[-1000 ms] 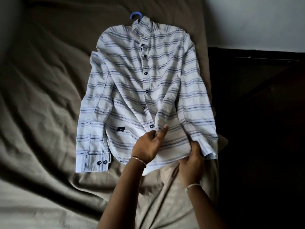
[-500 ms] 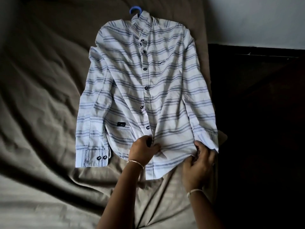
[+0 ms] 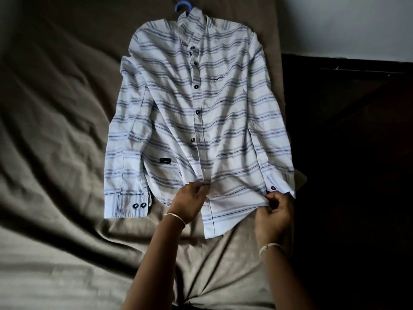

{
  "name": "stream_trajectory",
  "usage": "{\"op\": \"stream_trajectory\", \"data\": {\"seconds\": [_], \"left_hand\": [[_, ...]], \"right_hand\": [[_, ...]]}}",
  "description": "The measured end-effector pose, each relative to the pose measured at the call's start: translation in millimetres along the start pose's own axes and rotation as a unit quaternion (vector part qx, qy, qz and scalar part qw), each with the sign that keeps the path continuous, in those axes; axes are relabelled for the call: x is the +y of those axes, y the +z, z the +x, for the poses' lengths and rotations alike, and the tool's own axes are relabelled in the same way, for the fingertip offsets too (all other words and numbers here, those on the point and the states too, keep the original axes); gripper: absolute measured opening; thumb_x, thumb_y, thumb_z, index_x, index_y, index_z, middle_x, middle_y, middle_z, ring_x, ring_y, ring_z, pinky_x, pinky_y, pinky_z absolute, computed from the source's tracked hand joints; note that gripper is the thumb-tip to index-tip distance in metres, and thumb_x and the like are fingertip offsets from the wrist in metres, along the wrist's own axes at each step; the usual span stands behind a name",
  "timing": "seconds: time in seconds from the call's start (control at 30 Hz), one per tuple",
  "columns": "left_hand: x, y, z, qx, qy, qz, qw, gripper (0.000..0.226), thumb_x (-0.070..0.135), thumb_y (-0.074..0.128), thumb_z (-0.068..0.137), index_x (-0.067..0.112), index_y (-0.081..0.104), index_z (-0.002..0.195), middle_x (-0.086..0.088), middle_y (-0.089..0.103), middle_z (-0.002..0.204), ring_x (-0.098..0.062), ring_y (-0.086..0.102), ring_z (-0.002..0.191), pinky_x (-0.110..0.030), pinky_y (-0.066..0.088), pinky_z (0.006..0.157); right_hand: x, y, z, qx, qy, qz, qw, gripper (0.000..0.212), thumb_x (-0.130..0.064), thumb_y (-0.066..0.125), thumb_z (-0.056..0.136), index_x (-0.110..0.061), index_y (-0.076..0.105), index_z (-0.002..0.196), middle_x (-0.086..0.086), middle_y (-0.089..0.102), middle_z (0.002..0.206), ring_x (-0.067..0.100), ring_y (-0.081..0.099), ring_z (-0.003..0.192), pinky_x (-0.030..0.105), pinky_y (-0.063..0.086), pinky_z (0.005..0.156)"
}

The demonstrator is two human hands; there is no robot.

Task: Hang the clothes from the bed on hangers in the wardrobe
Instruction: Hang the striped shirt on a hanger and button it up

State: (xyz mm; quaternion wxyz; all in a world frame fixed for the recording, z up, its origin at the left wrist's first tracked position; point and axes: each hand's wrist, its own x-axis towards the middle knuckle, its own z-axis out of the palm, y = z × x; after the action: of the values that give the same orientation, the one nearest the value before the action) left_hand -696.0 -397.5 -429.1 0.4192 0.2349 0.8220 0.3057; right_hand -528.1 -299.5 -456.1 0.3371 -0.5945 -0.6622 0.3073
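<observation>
A white shirt with blue stripes lies flat and face up on the bed, buttoned down the front. The blue hook of a hanger sticks out above its collar; the rest of the hanger is hidden inside the shirt. My left hand pinches the button placket near the bottom hem. My right hand grips the lower right hem, just below the right sleeve's cuff. Both sleeves lie along the shirt's sides.
A wrinkled brown-grey bed sheet covers the bed all around the shirt. The bed's right edge runs beside the shirt, with a dark floor or furniture beyond it. A pale wall shows at the top right.
Both hands slid down the shirt front toward the hem. The left hand went from the lowest buttons to the placket's end; the right hand shifted to the hem under the cuff. The fabric lies smoother.
</observation>
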Motion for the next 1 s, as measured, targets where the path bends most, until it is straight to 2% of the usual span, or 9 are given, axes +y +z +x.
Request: {"op": "stream_trajectory", "data": {"seconds": [0.1, 0.2, 0.27, 0.4, 0.5, 0.63, 0.77, 0.87, 1.0], "left_hand": [[-5, 3, -2, 0.006, 0.022, 0.01, 1.0, 0.035, 0.044, 0.03, 0.072, 0.015, 0.045, 0.059, -0.011, 0.052, 0.068, -0.037, 0.056, 0.081, -0.038, 0.038, 0.069], [-7, 5, -2, 0.047, 0.004, -0.019, 0.999, 0.032, 0.027, 0.046, 0.078, 0.015, 0.071, 0.093, -0.011, 0.071, 0.089, -0.028, 0.064, 0.09, -0.035, 0.049, 0.08], [-8, 6, 0, 0.071, -0.012, -0.028, 0.997, 0.029, 0.014, 0.054, 0.086, 0.017, 0.07, 0.109, -0.009, 0.072, 0.1, -0.025, 0.064, 0.096, -0.029, 0.048, 0.081], [-9, 8, 4, 0.095, -0.008, -0.071, 0.993, 0.025, 0.01, 0.059, 0.086, 0.02, 0.071, 0.106, -0.005, 0.073, 0.094, -0.019, 0.067, 0.091, -0.025, 0.048, 0.078], [-9, 7, 4, 0.147, 0.003, -0.104, 0.984, 0.023, 0.005, 0.058, 0.085, 0.021, 0.071, 0.096, -0.004, 0.074, 0.086, -0.019, 0.068, 0.085, -0.026, 0.051, 0.079], [-3, -2, 11, 0.212, 0.001, -0.12, 0.97, 0.018, 0.009, 0.061, 0.085, 0.02, 0.071, 0.094, -0.001, 0.072, 0.085, -0.018, 0.067, 0.083, -0.027, 0.049, 0.077], [10, -12, 28, 0.234, 0.028, -0.158, 0.959, 0.019, 0.008, 0.059, 0.085, 0.018, 0.071, 0.095, 0.003, 0.072, 0.085, -0.015, 0.068, 0.08, -0.025, 0.051, 0.077], [19, -20, 51, 0.258, 0.053, -0.169, 0.95, 0.024, 0.003, 0.058, 0.086, 0.014, 0.07, 0.103, 0.001, 0.073, 0.094, -0.014, 0.069, 0.084, -0.019, 0.051, 0.077], [34, -36, 85, 0.277, 0.065, -0.188, 0.94, 0.036, -0.007, 0.052, 0.082, 0.012, 0.068, 0.109, 0.003, 0.07, 0.094, -0.014, 0.066, 0.087, -0.025, 0.051, 0.081]], "right_hand": [[-10, 1, -9, -0.012, -0.01, -0.003, 1.0, 0.043, -0.01, 0.048, 0.055, -0.013, 0.063, 0.095, 0.006, 0.058, 0.094, 0.03, 0.058, 0.079, 0.045, 0.051, 0.073], [-14, 2, -20, -0.027, -0.04, 0.008, 0.999, 0.057, -0.01, 0.045, 0.058, -0.014, 0.059, 0.113, 0.001, 0.057, 0.11, 0.028, 0.06, 0.098, 0.05, 0.05, 0.086], [-19, -1, -26, -0.02, -0.066, 0.006, 0.998, 0.058, -0.011, 0.043, 0.063, -0.012, 0.057, 0.119, 0.001, 0.055, 0.117, 0.033, 0.058, 0.109, 0.057, 0.045, 0.093], [-37, -6, -33, 0.027, -0.11, -0.016, 0.993, 0.049, -0.007, 0.043, 0.068, -0.003, 0.061, 0.114, 0.015, 0.059, 0.113, 0.04, 0.057, 0.107, 0.056, 0.04, 0.093], [-52, -3, -31, 0.042, -0.143, -0.001, 0.989, 0.044, -0.01, 0.043, 0.072, -0.001, 0.063, 0.11, 0.014, 0.062, 0.114, 0.038, 0.058, 0.108, 0.049, 0.039, 0.095], [-67, 10, -21, 0.024, -0.195, -0.005, 0.981, 0.032, -0.013, 0.046, 0.084, -0.004, 0.064, 0.109, 0.01, 0.063, 0.118, 0.031, 0.058, 0.113, 0.055, 0.042, 0.092], [-79, 32, -9, 0.006, -0.232, 0.008, 0.973, 0.029, -0.006, 0.051, 0.078, -0.007, 0.066, 0.103, 0.005, 0.063, 0.116, 0.024, 0.058, 0.112, 0.042, 0.041, 0.095], [-90, 59, 4, -0.064, -0.243, 0.077, 0.965, 0.032, -0.002, 0.045, 0.076, -0.002, 0.066, 0.1, 0.01, 0.061, 0.112, 0.023, 0.057, 0.108, 0.031, 0.043, 0.097], [-112, 111, 26, -0.172, -0.223, 0.093, 0.955, 0.041, 0.007, 0.042, 0.071, -0.003, 0.064, 0.104, 0.011, 0.063, 0.104, 0.025, 0.062, 0.097, 0.024, 0.046, 0.089]]}}
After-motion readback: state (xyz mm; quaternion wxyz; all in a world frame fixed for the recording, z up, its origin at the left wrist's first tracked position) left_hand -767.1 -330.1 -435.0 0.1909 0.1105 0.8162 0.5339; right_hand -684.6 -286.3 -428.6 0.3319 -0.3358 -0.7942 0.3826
